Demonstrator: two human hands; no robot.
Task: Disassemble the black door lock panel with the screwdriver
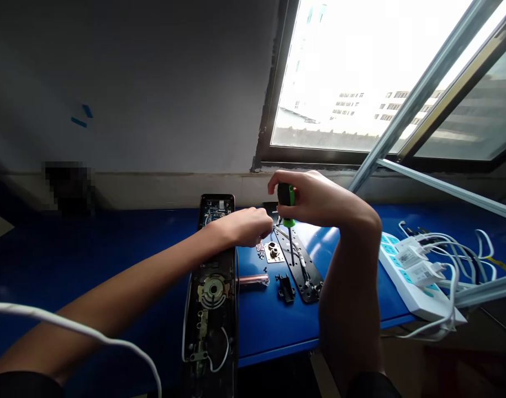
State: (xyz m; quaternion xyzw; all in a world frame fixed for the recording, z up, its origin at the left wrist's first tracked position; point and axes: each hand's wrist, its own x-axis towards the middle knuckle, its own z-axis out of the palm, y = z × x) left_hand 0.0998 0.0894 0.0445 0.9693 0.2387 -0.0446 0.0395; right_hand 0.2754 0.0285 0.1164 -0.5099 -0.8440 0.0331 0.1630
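Note:
My right hand (315, 196) is closed round a screwdriver (288, 213) with a black and green handle, held upright with its tip down on a long black plate (303, 269). My left hand (247, 225) reaches over an opened black door-lock body (211, 309) and pinches something small I cannot make out, just left of the screwdriver shaft. Below the fingers lies a small silver square plate (273, 251).
A copper-coloured lever handle (253, 280) and a small black part (285, 288) lie on the blue table (112, 249). A white power strip (406, 276) with chargers and white cables sits right. A white cable (91, 334) crosses my left arm. A window stands behind.

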